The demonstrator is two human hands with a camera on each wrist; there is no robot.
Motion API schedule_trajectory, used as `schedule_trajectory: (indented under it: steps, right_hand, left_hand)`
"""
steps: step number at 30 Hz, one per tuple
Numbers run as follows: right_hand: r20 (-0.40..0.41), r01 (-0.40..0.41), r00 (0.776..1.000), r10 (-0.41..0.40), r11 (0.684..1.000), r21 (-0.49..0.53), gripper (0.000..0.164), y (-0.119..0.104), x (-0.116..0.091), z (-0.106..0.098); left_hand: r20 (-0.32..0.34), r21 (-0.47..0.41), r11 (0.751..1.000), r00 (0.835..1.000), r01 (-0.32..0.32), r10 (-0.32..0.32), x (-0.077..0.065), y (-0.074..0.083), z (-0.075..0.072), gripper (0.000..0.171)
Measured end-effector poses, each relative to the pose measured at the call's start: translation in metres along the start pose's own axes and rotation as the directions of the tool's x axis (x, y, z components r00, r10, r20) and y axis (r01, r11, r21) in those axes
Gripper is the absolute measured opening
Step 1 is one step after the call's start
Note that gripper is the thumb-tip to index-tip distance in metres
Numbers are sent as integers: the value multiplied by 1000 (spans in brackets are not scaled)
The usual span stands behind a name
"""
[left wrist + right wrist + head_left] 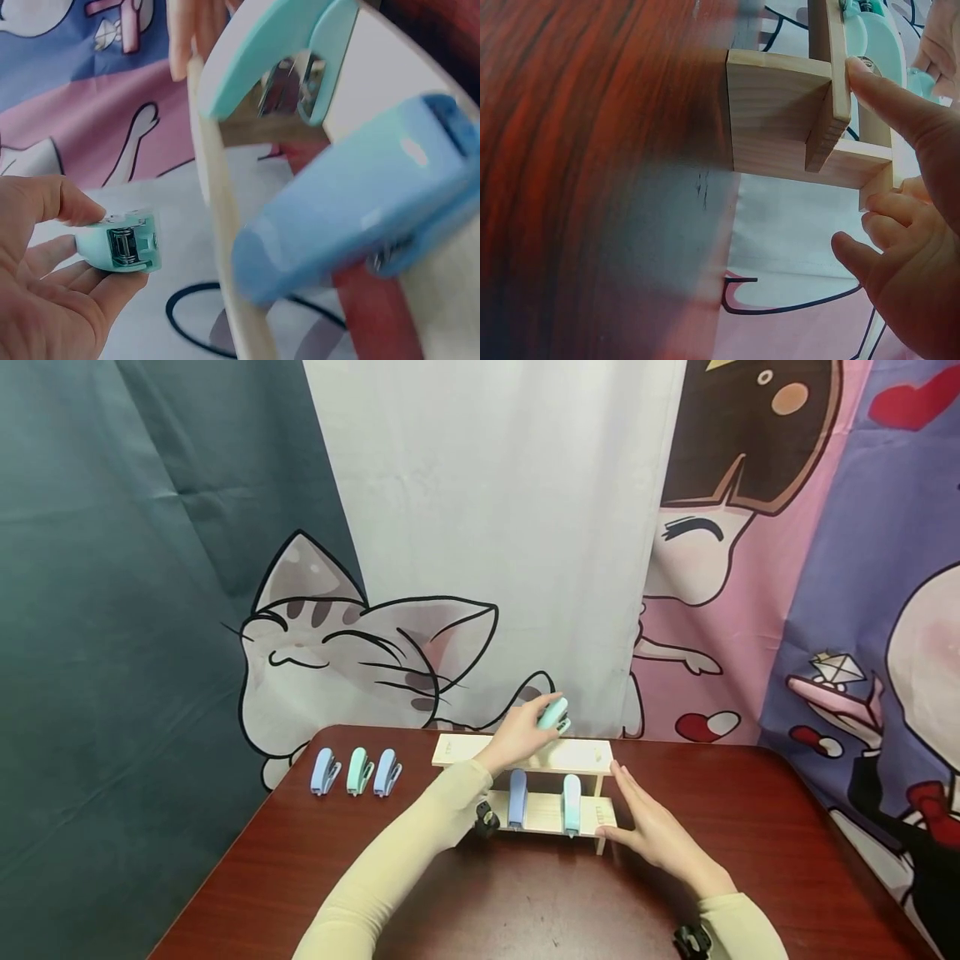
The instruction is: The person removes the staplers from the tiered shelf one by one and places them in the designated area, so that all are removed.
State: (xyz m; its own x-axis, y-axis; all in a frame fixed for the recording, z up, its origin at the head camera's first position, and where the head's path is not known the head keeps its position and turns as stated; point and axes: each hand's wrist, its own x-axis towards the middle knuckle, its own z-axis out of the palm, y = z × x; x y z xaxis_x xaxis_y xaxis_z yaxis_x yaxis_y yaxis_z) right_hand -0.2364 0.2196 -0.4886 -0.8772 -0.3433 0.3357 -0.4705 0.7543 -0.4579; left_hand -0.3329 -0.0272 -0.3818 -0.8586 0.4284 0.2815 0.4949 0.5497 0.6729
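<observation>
My left hand (517, 735) pinches a mint-green stapler (552, 714) between thumb and fingers, over the upper shelf of a small two-tier wooden rack (547, 756). In the left wrist view, the held stapler's metal end faces the camera. A blue stapler (517, 797) and another mint stapler (572, 803) stand side by side on the lower shelf. At the rack's right end is my right hand (660, 831), fingers extended. Its thumb (889, 94) rests against the lower shelf's edge in the right wrist view, and the other fingers reach to the upper shelf's end.
On the left of the dark red wooden table (270, 877) stand two blue staplers (324, 772) (386, 772) with a mint stapler (358, 771) between them. A curtain with cartoon figures (487, 527) hangs close behind the table's back edge.
</observation>
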Motion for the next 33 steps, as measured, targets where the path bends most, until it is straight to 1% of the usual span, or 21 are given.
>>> schedule_trajectory:
  steps: [5, 9, 11, 14, 18, 23, 28, 33]
  right_hand:
    - [1, -5, 1000, 5, 1000, -2, 104, 0, 0, -1]
    - [5, -16, 1000, 16, 1000, 0, 105, 0, 0, -1]
    - [7, -20, 1000, 20, 1000, -1, 105, 0, 0, -1]
    - [8, -21, 1000, 21, 1000, -3, 105, 0, 0, -1]
    - [7, -23, 1000, 23, 1000, -3, 105, 1, 0, -1]
    - [8, -20, 1000, 20, 1000, 10, 105, 0, 1, 0]
    - [-6, 15, 1000, -15, 1000, 11, 108, 1, 2, 0]
    - [-35, 78, 996, -79, 997, -27, 110, 2, 2, -2]
  left_hand:
    - [-52, -7, 1000, 998, 21, -21, -1, -7, -24, 67]
    - [-86, -43, 998, 995, 51, -54, -4, -14, -45, 66]
    - [-99, -71, 996, 993, 62, -69, -7, -18, -57, 66]
    - [-137, -67, 995, 987, 74, -83, -13, -25, -75, 65]
    - [-191, -54, 994, 976, 97, -105, -21, -37, -97, 64]
    - [-226, -90, 989, 964, 121, -138, -33, -52, -122, 63]
    - [-237, -99, 983, 955, 157, -177, -47, -64, -138, 62]
    - [-237, -99, 976, 948, 193, -211, -60, -78, -145, 62]
